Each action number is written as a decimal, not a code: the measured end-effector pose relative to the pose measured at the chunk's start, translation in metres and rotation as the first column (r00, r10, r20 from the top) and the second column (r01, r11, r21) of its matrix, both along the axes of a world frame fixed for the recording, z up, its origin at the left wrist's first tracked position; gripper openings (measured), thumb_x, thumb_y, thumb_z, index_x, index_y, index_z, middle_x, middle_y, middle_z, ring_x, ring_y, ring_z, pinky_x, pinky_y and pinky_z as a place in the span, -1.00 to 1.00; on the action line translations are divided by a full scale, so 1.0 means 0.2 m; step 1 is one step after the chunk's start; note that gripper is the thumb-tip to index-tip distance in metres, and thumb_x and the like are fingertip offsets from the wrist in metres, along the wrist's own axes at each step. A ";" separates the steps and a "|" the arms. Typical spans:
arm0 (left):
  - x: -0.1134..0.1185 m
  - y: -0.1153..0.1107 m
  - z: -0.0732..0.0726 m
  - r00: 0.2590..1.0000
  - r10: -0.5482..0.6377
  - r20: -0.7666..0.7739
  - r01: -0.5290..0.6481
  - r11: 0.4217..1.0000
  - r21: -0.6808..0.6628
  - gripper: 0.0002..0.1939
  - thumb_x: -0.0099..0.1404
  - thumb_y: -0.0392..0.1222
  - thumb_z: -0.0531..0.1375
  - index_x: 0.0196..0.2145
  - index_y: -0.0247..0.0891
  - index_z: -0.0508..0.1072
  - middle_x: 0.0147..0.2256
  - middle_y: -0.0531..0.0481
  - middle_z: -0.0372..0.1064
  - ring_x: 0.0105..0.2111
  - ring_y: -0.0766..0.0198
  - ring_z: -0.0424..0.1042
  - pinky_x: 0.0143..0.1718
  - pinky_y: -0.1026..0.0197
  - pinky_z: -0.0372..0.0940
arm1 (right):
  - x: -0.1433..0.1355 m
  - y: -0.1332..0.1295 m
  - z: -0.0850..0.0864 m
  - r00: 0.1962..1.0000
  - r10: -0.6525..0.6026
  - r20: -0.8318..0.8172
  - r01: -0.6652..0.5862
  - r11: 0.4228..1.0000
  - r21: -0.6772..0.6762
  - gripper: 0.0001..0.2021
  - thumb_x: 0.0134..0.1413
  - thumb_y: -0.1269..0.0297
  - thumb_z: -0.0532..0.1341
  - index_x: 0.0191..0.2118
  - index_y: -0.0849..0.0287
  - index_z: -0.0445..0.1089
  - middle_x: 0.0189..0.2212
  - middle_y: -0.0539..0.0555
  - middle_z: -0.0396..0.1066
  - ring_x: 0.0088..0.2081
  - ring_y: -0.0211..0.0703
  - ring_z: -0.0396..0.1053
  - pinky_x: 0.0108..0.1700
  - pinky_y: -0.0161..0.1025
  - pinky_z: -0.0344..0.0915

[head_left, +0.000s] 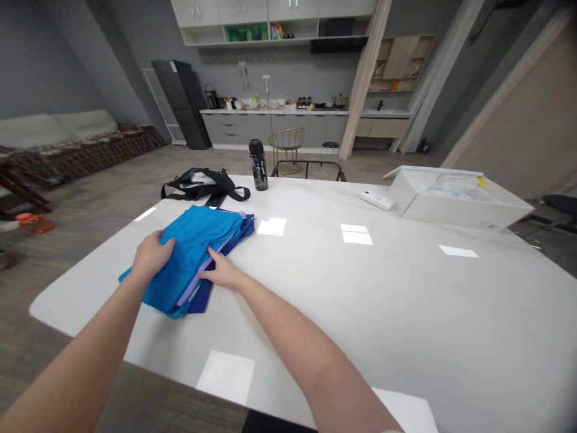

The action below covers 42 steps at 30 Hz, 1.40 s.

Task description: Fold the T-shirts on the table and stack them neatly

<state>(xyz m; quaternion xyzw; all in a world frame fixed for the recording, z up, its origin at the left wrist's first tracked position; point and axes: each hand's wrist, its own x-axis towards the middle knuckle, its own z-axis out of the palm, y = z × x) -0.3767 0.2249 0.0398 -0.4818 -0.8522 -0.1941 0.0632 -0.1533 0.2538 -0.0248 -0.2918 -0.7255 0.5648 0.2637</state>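
A stack of folded cloths lies on the left part of the white table (342, 300). Its top layer is a bright blue cloth (192, 240), with lilac and dark blue layers showing along the right side. My left hand (153, 252) rests at the stack's left side, thumb over the blue cloth, its other fingertips partly hidden. At the right edge is my right hand (220, 267), its thumb and a finger apart around the layered edges. Both hands grip the stack from opposite sides.
Behind the stack lie a black bag (198, 183) and a dark bottle (258, 165) standing upright. Towards the back right are a white remote-like object (376, 199) and an open white box (460, 204). A chair back (309, 162) stands beyond the far edge.
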 end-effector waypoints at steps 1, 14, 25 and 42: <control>0.01 -0.02 0.00 1.000 -0.017 -0.001 0.017 0.999 -0.028 -0.39 0.35 0.06 0.08 0.21 -0.41 0.36 0.14 -0.32 0.42 0.10 -0.18 0.42 0.11 -0.12 0.32 | -0.11 0.02 0.00 1.000 0.007 -0.019 -0.008 1.000 -0.021 0.04 -0.11 0.20 0.49 0.47 0.09 0.00 0.34 0.17 0.16 0.34 0.11 0.14 0.35 -0.02 0.12; 0.26 0.12 0.01 0.973 -0.176 -0.149 0.180 0.984 0.012 -0.39 0.47 0.13 -0.06 0.28 -0.27 0.32 0.32 -0.29 0.22 0.32 -0.09 0.16 0.38 -0.23 -0.11 | 0.34 -0.06 0.03 0.993 0.066 0.096 -0.067 0.998 0.006 -0.80 0.21 0.32 0.22 -0.15 0.16 0.59 -0.32 0.03 0.56 -0.34 -0.21 0.44 -0.17 -0.26 0.36; 0.25 0.38 -0.13 0.994 -0.023 -0.103 0.012 0.994 -0.112 -0.18 0.38 0.35 -0.08 0.42 -0.18 0.11 0.42 -0.28 -0.01 0.40 -0.31 -0.08 0.29 -0.59 -0.26 | 0.61 0.17 0.04 0.986 -0.110 0.123 0.112 0.994 -0.006 -0.81 0.21 0.32 0.19 -0.18 0.17 0.56 -0.36 0.02 0.54 -0.32 -0.22 0.44 -0.23 -0.30 0.33; 0.48 0.22 -0.26 0.946 -0.237 -0.220 0.221 0.971 -0.095 -0.49 0.47 0.04 -0.03 0.29 -0.01 0.35 0.44 -0.19 -0.05 0.43 -0.28 -0.14 0.30 -0.56 -0.47 | 0.76 0.10 0.06 0.994 -0.049 0.102 0.058 0.995 -0.086 -0.83 0.19 0.30 0.23 -0.16 0.11 0.57 -0.37 -0.02 0.52 -0.37 -0.26 0.40 -0.29 -0.30 0.35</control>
